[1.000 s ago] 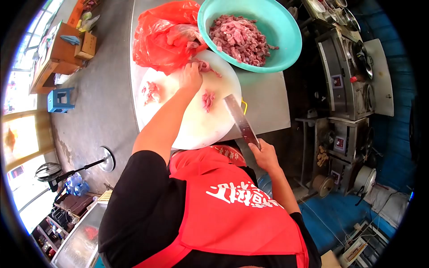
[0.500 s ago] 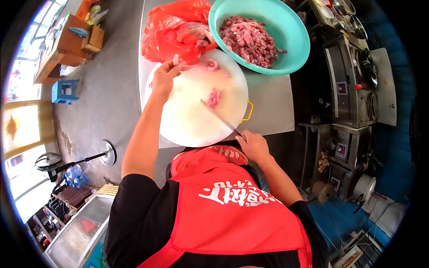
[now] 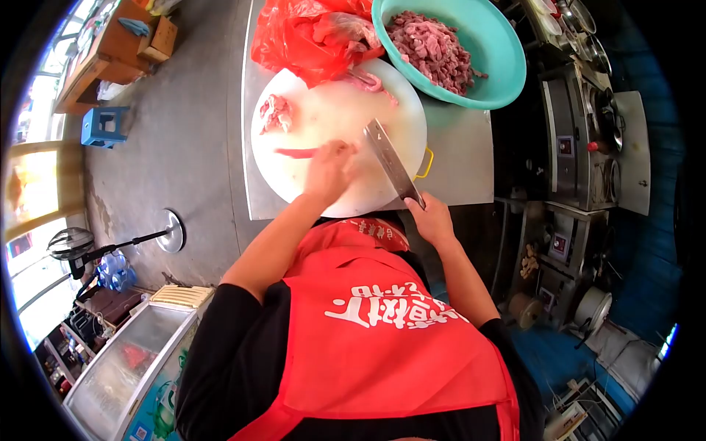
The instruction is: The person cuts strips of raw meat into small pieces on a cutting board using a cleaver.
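Observation:
My right hand (image 3: 432,219) grips the handle of a cleaver (image 3: 393,163), whose blade slants up and left over the right side of a round white cutting board (image 3: 323,95). Near the board's middle, my left hand (image 3: 331,173) is curled and slightly blurred. A red strip of meat (image 3: 294,153) runs leftward from under its fingers. Fatty meat pieces (image 3: 276,114) lie at the board's upper left. Another pale strip of meat (image 3: 364,79) rests at the far edge, beside a red plastic bag (image 3: 287,44) with more meat inside.
A turquoise basin (image 3: 507,70) holding a heap of cut meat stands at the board's far right. The board, with a yellow handle (image 3: 426,163), sits on a metal table (image 3: 463,169). A blue stool (image 3: 104,127) and a fan (image 3: 71,244) stand on the floor to the left.
My left hand has come down and right from the board's upper left to its middle. The cleaver has lifted and turned, showing its broad face. The small cut pieces at mid-board no longer show.

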### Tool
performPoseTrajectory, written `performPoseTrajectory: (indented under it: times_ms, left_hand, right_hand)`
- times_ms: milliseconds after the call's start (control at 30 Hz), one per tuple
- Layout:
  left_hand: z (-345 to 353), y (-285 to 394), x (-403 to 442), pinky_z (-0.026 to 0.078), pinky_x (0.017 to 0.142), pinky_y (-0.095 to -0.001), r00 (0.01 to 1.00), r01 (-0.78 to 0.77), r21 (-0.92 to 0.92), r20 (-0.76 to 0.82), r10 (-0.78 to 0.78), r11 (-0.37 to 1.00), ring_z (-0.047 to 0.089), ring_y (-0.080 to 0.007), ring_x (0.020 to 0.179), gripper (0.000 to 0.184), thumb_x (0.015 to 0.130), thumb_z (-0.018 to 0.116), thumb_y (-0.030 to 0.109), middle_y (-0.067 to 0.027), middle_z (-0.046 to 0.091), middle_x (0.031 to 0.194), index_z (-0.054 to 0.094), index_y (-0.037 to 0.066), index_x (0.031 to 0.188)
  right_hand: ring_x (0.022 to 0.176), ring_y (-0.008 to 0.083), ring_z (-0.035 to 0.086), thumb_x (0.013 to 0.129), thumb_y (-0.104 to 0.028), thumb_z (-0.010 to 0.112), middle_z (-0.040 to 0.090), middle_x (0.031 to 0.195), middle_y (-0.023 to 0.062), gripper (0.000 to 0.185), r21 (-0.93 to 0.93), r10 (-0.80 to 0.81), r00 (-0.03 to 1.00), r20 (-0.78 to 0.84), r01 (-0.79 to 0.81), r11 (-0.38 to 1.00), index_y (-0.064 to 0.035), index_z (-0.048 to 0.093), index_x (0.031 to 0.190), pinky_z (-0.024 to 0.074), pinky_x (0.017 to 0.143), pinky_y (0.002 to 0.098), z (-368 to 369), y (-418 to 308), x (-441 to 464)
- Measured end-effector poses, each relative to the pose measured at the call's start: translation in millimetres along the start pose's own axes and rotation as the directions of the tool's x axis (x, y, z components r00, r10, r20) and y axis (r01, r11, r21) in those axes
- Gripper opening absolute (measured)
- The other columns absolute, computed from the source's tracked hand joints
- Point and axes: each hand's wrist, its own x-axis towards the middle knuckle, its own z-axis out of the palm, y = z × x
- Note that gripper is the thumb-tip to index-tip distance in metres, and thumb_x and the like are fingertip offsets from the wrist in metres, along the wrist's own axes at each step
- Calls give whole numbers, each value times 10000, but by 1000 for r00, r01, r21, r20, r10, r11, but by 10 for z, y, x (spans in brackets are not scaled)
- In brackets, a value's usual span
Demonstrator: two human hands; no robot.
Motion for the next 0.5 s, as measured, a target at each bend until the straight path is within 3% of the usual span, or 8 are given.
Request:
performPoseTrajectory:
  times_ms: [33,67,233,333,500]
  left_hand:
    - [76,64,-35,553,957,-483,985,-59,113,170,39,992,672,-334,1126,382,880,818,190,-100,671,1233,734,126,1248]
    - [90,86,-115,527,1024,-492,978,-190,86,110,180,978,659,-360,1158,383,905,764,197,-105,681,1231,711,157,1282]
    - [198,-77,-70,534,977,-488,991,-120,-113,37,125,986,664,-346,1122,232,891,657,73,-90,701,1175,762,133,1089]
    - [159,-320,-9,520,930,-486,998,-54,21,20,54,998,654,-329,1043,180,858,674,54,-56,695,1028,763,130,994]
    - [-77,-459,-91,511,939,-472,994,-96,86,62,91,992,651,-326,1062,164,844,696,72,-70,692,1046,740,102,998]
  right_hand:
    - [897,493,691,1012,-437,692,727,914,265,428,-4,4,1000,1,-4,1000,-11,717,1035,528,780,539,-1,-9,-2]
    - [892,491,691,1014,-436,690,725,906,262,432,23,3,1000,2,-4,1000,-5,713,1026,527,775,532,-14,-22,-13]
    - [881,481,693,1027,-427,678,721,889,256,434,54,56,997,59,-60,997,6,710,1013,526,765,512,-117,-69,-50]
    - [878,476,699,1039,-423,665,725,891,256,416,130,6,1000,0,-6,992,-11,720,1045,532,766,513,-121,-191,-187]
    - [861,465,715,1042,-424,664,728,866,245,386,-38,-17,1000,-5,17,999,-53,737,1119,548,764,514,-48,-294,-318]
